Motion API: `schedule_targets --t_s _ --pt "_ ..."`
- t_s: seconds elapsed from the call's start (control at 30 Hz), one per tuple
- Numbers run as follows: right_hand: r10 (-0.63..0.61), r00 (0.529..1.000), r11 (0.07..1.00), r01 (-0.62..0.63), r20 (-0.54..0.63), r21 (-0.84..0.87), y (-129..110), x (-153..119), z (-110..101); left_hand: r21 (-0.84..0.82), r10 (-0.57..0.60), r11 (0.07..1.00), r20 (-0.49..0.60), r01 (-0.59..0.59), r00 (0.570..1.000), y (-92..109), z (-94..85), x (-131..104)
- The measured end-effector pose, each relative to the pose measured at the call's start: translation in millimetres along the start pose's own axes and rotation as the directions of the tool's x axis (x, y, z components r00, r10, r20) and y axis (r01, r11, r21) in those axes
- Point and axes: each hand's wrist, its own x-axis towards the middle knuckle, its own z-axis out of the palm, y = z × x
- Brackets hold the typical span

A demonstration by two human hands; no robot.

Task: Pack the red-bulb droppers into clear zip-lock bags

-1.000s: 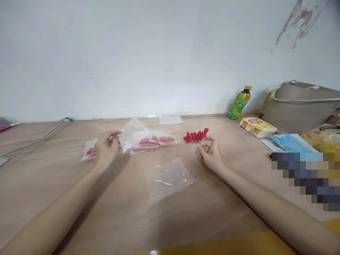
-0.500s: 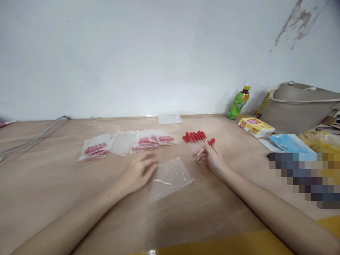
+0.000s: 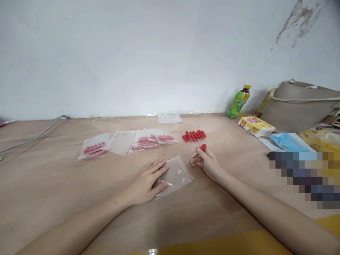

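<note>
We can read no word or number with certainty. On the green bottle [image 3: 238,103], in the upper right of the frame, we see slanted white lettering across the label and darker strokes on the yellow patch below the cap; both are too small and blurred for us to spell out. On the yellow pack [image 3: 257,127], right of centre, we find a short row of dark characters near a pink figure, also too small to tell. On the blue packet [image 3: 289,142], farther right, we make out only a faint mark.
</note>
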Motion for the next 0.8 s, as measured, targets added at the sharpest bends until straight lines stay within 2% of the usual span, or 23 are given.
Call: schedule_targets --t_s 0.17,0.23,0.53,0.8 --pt "-0.1 0.983 0.995 0.095 -0.155 -0.039 1.7 2.7 -1.3 0.016 -0.005 1.0 0.028 0.005 1.0 0.5 -0.1 0.1" --pt "-0.113 0.977 0.993 0.104 -0.183 -0.061 2.8 4.1 -1.8 0.021 0.0 1.0 0.023 0.0 1.0 -0.3 0.4 0.1" --pt "-0.179 0.959 0.976 0.146 -0.218 -0.163 3.2 5.2 -6.3 -0.006 0.016 1.0 -0.01 -0.016 1.0 -1.2 1.8 -0.3" --pt "-0.148 0.976 0.974 0.116 -0.162 -0.193 2.2 1.2 -1.3 0.001 0.012 1.0 -0.005 -0.012 1.0 -1.2 1.8 -0.6"
